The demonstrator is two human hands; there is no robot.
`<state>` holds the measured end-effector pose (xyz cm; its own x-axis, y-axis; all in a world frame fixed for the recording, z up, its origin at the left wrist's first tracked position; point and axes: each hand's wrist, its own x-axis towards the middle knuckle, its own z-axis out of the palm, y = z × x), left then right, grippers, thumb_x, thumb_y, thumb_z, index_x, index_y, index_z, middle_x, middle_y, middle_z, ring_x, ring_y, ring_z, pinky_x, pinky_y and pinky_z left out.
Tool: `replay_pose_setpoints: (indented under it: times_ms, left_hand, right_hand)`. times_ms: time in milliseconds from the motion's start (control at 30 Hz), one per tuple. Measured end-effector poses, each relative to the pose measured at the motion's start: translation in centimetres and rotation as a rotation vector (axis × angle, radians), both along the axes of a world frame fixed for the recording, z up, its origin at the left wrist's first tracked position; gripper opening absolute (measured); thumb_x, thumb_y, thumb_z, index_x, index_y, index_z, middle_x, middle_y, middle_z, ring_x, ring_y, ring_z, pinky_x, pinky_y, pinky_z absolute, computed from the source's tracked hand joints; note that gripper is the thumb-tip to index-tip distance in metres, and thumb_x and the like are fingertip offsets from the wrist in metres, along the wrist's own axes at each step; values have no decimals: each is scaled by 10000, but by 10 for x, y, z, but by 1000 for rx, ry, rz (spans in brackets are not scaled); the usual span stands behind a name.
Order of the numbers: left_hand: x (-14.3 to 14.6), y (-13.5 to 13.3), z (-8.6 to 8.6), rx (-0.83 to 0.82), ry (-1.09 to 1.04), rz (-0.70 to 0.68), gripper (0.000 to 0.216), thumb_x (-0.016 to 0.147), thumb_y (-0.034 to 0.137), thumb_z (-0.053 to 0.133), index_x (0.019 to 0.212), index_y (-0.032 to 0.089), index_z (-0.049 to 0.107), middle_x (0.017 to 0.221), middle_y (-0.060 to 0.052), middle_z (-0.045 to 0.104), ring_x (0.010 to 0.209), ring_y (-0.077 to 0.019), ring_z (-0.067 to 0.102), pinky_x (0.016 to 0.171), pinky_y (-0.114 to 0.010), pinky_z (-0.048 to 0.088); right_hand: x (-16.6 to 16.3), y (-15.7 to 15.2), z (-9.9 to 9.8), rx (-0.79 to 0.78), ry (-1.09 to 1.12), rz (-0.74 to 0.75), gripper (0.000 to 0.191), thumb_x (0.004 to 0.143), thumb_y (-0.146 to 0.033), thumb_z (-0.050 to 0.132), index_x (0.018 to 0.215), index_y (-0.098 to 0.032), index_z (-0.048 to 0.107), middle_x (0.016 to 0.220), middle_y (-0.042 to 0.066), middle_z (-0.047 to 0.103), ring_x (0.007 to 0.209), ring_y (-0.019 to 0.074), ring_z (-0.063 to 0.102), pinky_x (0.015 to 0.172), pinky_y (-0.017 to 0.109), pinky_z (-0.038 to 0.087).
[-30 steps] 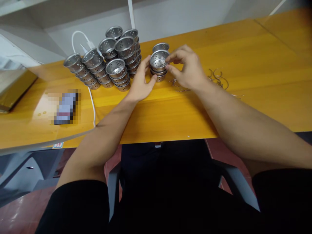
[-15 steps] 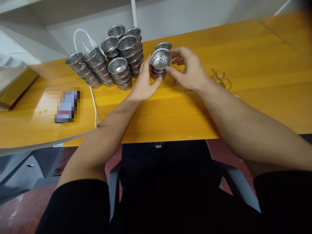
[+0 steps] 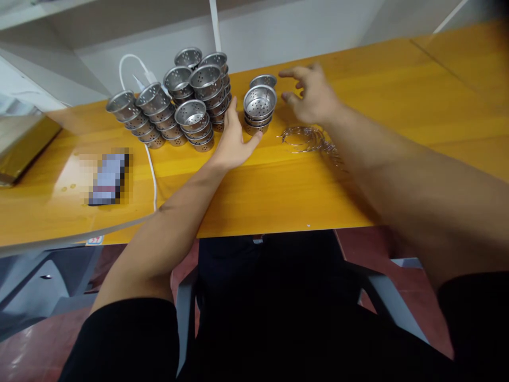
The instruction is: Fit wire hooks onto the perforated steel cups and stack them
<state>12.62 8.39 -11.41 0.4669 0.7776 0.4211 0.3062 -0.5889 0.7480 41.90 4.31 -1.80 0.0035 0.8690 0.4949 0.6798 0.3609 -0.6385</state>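
Note:
A short stack of perforated metal cups [image 3: 260, 103] stands upright on the wooden table, with another metal cup [image 3: 263, 80] just behind it. My left hand [image 3: 234, 138] is open beside the stack on its left, thumb near the lower cup; whether it touches cannot be made out. To the right, my right hand [image 3: 310, 93] hovers open, apart from the cups, its fingers spread and slightly blurred. Below it lies a tangle of thin curved metal wires [image 3: 306, 139]. Several taller stacks of the same cups [image 3: 207, 79] stand left of my left hand.
A phone [image 3: 108, 178], pixelated over, lies on the table [image 3: 254, 201] at left. A white cable [image 3: 153, 180] runs past it toward the front edge. At the far left sits a box [image 3: 24, 143]. A pale wall [image 3: 286, 37] closes off the back.
My right hand has let go of the cup stack and moved away to the right. My left hand stays beside the stack. More of the wires shows now.

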Motion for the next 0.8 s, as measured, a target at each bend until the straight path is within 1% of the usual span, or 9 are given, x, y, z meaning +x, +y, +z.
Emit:
replay_pose_setpoints:
  times_ms: [100, 167, 233, 333, 467, 567, 667, 733, 800]
  left_hand:
    - [0, -7, 5, -32, -30, -2, 1259, 1132, 522, 763, 1952, 310, -169, 2134, -168, -42, 2035, -344, -109, 1657, -542, -34]
    - [1, -10, 6, -40, -39, 1, 1254, 1122, 469, 768, 1947, 314, -163, 2130, -170, -26, 2038, -343, -79, 1656, -552, -27]
    - [1, -12, 7, -31, -38, 7, 1245, 1121, 438, 765, 1943, 320, -163, 2126, -169, -18, 2039, -341, -55, 1655, -559, -25]
    - [0, -12, 6, -8, -21, 4, 1244, 1125, 446, 765, 1938, 313, -167, 2121, -182, -13, 2039, -352, -39, 1654, -555, -23]
    - [0, -9, 4, 4, 3, -19, 1245, 1148, 521, 745, 1934, 339, -204, 2124, -165, -22, 2036, -370, -69, 1651, -573, -27]
    - [0, -6, 1, 29, 8, -23, 1261, 1173, 600, 729, 1939, 338, -239, 2122, -158, -44, 2033, -372, -98, 1648, -556, -43]
    - [-1, -3, -2, 40, 9, -31, 1268, 1176, 649, 736, 1958, 340, -213, 2127, -153, -55, 2033, -365, -106, 1649, -538, -60]
    - [-2, -2, -3, 33, 9, -27, 1274, 1168, 659, 740, 1964, 318, -195, 2128, -164, -56, 2036, -361, -91, 1655, -533, -42]
    - [-2, -1, -3, 26, 11, -17, 1290, 1159, 663, 738, 1961, 283, -197, 2124, -182, -47, 2038, -361, -64, 1662, -531, -9]
  right_hand:
    - [-18, 15, 11, -82, -129, -17, 486, 955, -23, 1038, 1342, -259, 861, 1478, 116, 702, 1458, 316, 596, 1463, 566, 417]
    - [-31, 20, 17, -117, -164, -37, 455, 910, 84, 1005, 1198, -244, 874, 1366, 102, 721, 1413, 302, 598, 1446, 567, 439]
    - [-40, 22, 22, -138, -189, -78, 417, 871, 138, 984, 1039, -220, 851, 1195, 77, 722, 1263, 274, 622, 1354, 521, 512]
    - [-45, 18, 29, -166, -193, -156, 436, 823, 128, 1030, 816, -215, 762, 842, -38, 632, 944, 206, 581, 1102, 403, 577]
    - [-35, 7, 42, -253, -159, -292, 548, 747, -14, 1183, 645, -232, 690, 533, -146, 444, 686, 149, 464, 814, 348, 470]
    - [-21, 0, 47, -282, -130, -386, 601, 684, -68, 1231, 580, -239, 665, 473, -149, 420, 642, 139, 415, 749, 360, 407]
    - [-6, -1, 41, -246, -84, -437, 641, 659, -70, 1240, 558, -247, 631, 472, -153, 396, 620, 132, 366, 708, 364, 371]
    - [5, 4, 32, -168, -33, -413, 670, 709, -30, 1208, 578, -251, 589, 528, -150, 409, 631, 127, 348, 693, 358, 357]
    - [16, 11, 24, -46, 2, -272, 689, 837, 30, 1118, 664, -275, 525, 634, -132, 461, 684, 134, 364, 715, 343, 381]
